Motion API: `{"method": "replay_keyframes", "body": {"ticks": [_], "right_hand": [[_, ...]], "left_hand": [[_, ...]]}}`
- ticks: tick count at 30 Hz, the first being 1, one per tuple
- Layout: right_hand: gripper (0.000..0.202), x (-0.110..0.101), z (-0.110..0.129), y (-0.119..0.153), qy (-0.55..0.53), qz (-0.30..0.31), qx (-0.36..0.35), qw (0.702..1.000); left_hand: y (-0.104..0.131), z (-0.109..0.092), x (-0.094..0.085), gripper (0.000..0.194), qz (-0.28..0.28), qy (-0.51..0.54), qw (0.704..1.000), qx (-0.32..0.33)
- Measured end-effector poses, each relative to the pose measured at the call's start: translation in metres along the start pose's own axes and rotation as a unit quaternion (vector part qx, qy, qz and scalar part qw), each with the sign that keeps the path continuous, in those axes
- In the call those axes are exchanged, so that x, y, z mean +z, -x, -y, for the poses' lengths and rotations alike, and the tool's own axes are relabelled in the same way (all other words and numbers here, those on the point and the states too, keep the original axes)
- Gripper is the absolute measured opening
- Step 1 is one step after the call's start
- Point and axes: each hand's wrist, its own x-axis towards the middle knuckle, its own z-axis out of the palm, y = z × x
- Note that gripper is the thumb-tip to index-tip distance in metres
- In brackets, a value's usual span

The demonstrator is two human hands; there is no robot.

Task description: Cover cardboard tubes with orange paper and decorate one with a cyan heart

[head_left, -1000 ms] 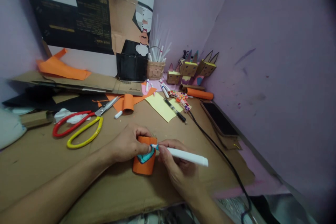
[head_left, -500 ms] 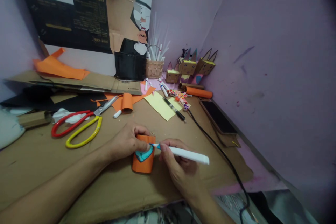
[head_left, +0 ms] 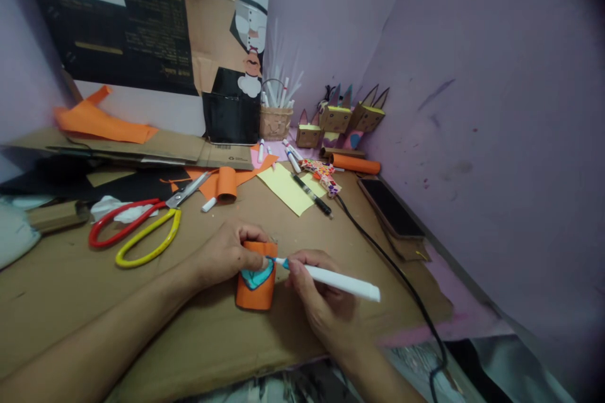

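My left hand (head_left: 235, 253) grips an orange paper roll (head_left: 256, 298) lying on the cardboard-covered table, its thumb pressing on the front. A light blue shape (head_left: 258, 278) with a dark blue outline shows on the roll, partly hidden under that thumb. Pinched in my right hand (head_left: 321, 296) is a white marker (head_left: 344, 281) with a blue tip. The tip meets the upper right edge of the blue shape beside my left thumb. A white marker cap (head_left: 208, 204) lies farther back, near a second orange roll (head_left: 227, 184).
Red-and-yellow-handled scissors (head_left: 147, 236) lie at left. Behind are yellow paper (head_left: 286, 190), a black pen (head_left: 312, 195) and a glue gun (head_left: 326, 176) with a black cord (head_left: 392, 267). A phone (head_left: 391, 208) rests at right. A basket of markers (head_left: 275, 123) and cardboard animal figures (head_left: 336, 118) stand at the back.
The whole view has shifted slightly. My right hand has tilted the marker a little, its back end lower; the left hand keeps its hold on the roll.
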Motion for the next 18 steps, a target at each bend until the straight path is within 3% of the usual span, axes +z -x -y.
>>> {"method": "replay_keyframes", "body": {"ticks": [10,18], "right_hand": [[0.008,0.0010,0.0087,-0.0077,0.047,0.024,-0.081,0.995],[0.005,-0.0012,0.0064,-0.0027,0.067,-0.009,-0.064,0.996]], "left_hand": [[0.0018,-0.0047,0.0005,0.014,0.003,-0.015,1.000,0.019],[0.0007,-0.0023,-0.0004,0.012,0.009,0.001,1.000,0.013]]}}
